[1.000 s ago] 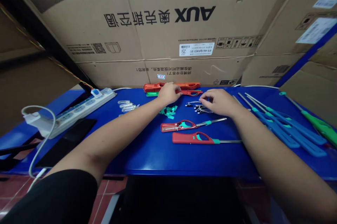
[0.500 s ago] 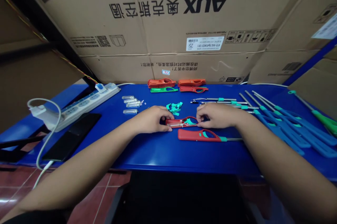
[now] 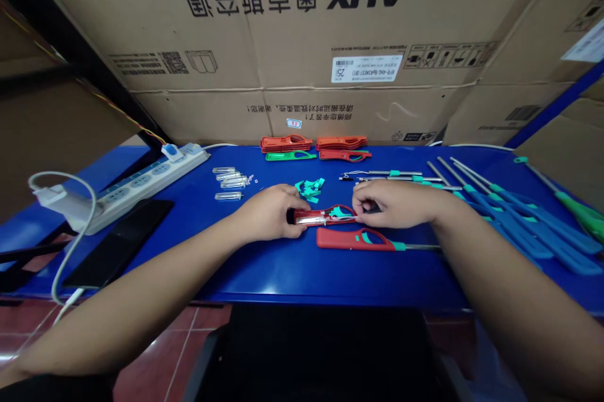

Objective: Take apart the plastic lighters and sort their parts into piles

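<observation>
My left hand (image 3: 278, 213) grips the left end of a red lighter shell half (image 3: 334, 221), lying open side up on the table. Inside it are a clear gas tube (image 3: 310, 221) and a teal trigger (image 3: 336, 211). A thin white wire (image 3: 348, 219) runs from the shell to the pinched fingertips of my right hand (image 3: 384, 204). Something dark shows inside the right hand's curled fingers, too hidden to name. Just in front lies a closed red lighter (image 3: 353, 239) with a metal barrel. Loose teal triggers (image 3: 310, 189) are piled behind the shell.
Several clear tubes (image 3: 229, 195) lie at left. Stacked orange shell halves (image 3: 285, 143) and a green one (image 3: 289, 155) stand at the back. Metal barrels (image 3: 395, 173) and blue lighters (image 3: 533, 226) spread right. A power strip (image 3: 136, 188) and phone (image 3: 117, 241) are far left.
The view has shifted slightly. My right fingertips have moved a little to the right of the shell, with the white wire stretched to them. My left hand stays on the shell.
</observation>
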Demonstrator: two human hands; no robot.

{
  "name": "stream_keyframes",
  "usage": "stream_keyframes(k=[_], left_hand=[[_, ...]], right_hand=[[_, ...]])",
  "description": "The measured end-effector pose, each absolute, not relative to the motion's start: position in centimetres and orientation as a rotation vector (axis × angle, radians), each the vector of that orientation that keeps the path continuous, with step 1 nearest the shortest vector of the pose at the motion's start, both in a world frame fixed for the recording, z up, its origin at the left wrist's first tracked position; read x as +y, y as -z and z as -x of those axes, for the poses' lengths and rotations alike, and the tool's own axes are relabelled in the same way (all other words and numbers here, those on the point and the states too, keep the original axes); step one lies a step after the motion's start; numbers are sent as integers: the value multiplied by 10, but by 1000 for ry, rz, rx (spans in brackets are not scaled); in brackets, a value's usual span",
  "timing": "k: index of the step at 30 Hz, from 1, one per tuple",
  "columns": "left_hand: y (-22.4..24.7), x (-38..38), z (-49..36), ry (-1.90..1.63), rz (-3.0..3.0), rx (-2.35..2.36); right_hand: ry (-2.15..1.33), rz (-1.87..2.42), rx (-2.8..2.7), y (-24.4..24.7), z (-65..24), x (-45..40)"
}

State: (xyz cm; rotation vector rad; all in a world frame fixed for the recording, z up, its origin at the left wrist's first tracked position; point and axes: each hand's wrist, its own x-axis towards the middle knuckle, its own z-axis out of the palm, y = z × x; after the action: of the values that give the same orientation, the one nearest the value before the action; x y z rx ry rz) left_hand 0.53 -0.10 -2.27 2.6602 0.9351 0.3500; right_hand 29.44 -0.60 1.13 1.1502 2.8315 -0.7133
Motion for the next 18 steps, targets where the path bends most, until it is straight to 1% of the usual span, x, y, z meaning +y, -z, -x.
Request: stream_keyframes(k=[7,18], left_hand=[[26,-2,-8,-351,-2578,903],[26,0,-5,-346,-2570,897]], right_hand=[[762,-1042,3053,-15,-293,-6],[907,-1038,3185,-19,-296,-7]])
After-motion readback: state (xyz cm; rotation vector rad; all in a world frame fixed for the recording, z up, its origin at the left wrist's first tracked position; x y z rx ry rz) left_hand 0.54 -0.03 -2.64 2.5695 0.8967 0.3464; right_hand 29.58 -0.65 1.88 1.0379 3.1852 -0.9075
